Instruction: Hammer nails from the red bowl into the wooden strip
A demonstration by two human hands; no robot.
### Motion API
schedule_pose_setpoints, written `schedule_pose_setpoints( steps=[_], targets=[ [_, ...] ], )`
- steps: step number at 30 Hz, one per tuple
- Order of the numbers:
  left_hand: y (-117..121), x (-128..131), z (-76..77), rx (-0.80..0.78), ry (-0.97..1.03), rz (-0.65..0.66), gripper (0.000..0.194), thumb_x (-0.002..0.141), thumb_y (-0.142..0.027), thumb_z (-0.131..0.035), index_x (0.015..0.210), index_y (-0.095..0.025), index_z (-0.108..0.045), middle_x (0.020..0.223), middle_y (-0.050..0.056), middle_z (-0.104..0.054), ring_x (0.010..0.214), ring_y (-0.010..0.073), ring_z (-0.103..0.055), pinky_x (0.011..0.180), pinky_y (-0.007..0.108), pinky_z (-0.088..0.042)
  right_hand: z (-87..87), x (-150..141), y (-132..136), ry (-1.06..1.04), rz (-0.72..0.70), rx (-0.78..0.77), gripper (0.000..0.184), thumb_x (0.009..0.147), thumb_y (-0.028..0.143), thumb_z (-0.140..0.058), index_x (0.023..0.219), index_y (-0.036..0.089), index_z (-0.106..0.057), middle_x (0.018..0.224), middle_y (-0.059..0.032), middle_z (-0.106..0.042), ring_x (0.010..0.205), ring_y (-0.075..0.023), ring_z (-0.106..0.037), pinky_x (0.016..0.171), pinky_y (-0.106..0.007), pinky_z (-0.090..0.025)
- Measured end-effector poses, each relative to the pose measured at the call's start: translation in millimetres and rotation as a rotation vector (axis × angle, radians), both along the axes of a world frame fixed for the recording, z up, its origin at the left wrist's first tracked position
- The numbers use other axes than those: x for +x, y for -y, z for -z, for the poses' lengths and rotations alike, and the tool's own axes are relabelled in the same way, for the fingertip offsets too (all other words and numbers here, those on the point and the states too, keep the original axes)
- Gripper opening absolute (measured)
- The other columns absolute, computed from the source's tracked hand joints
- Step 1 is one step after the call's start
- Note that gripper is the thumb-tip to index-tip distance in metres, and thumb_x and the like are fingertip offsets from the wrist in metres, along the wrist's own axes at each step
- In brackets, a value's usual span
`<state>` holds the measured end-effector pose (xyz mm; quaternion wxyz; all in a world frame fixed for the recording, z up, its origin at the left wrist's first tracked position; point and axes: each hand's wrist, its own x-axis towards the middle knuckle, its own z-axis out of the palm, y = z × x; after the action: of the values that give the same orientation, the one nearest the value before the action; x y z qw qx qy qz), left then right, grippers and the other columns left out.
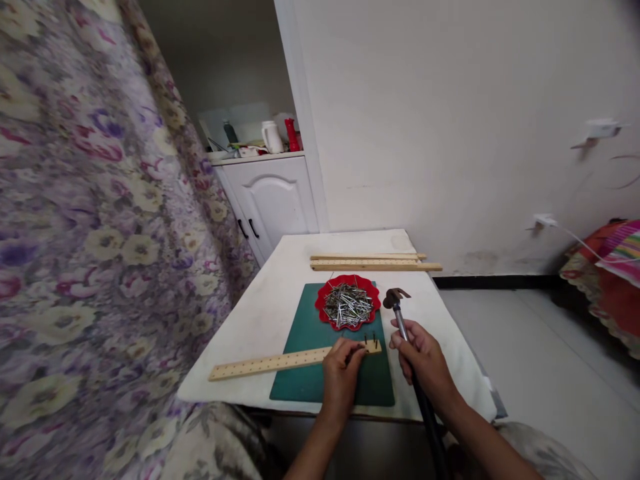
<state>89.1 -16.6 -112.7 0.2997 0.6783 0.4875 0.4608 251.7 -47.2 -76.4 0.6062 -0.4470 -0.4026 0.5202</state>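
My right hand [423, 360] is wrapped round the shaft of a claw hammer [397, 303], its head raised to the right of the green mat [300, 390]. A long pale wooden strip [270, 365] with rows of small holes lies across the mat and past its left edge. Several nails [371, 341] stand upright in the strip's right end. Close beside them, my left hand [343, 370] pinches at the strip with fingertips together; whatever is between them is too small to make out. A red scalloped dish [320, 310] heaped with loose nails [349, 307] rests on the mat's far part.
More wooden strips [370, 265] lie at the back of the white-covered table [235, 333]. A floral curtain [125, 253] hangs on the left. Behind stands a white cabinet [273, 200] with a white jug [271, 137] on top. Plugs [545, 220] sit in the right wall.
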Motion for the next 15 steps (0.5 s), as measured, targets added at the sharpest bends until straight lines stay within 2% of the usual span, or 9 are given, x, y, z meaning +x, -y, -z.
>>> schedule_pose_setpoints(
  steps=[8,15],
  targets=[
    [-7,4,13.5,0.045,-0.19,-0.018,0.016,0.084,-0.024,-0.05,0.078,-0.02,-0.064,0.077,0.001,-0.06,0.075,0.0146,-0.057,0.07,0.024,-0.042,1.8,-1,4,0.018,-0.076,0.004,0.033,0.082,0.04,-0.058,0.105,0.019,-0.05,0.067,0.0055,-0.056,0.03,-0.0027,-0.037,0.028,-0.016,-0.028],
    [-8,4,15.8,0.058,-0.295,-0.019,0.016,0.086,-0.025,-0.048,0.081,-0.021,-0.063,0.081,0.001,-0.06,0.077,0.0143,-0.057,0.071,0.024,-0.042,4.5,1,4,0.014,-0.108,0.008,0.032,0.084,0.039,-0.055,0.108,0.019,-0.05,0.067,0.006,-0.055,0.03,-0.003,-0.038,0.028,-0.016,-0.027]
  ],
)
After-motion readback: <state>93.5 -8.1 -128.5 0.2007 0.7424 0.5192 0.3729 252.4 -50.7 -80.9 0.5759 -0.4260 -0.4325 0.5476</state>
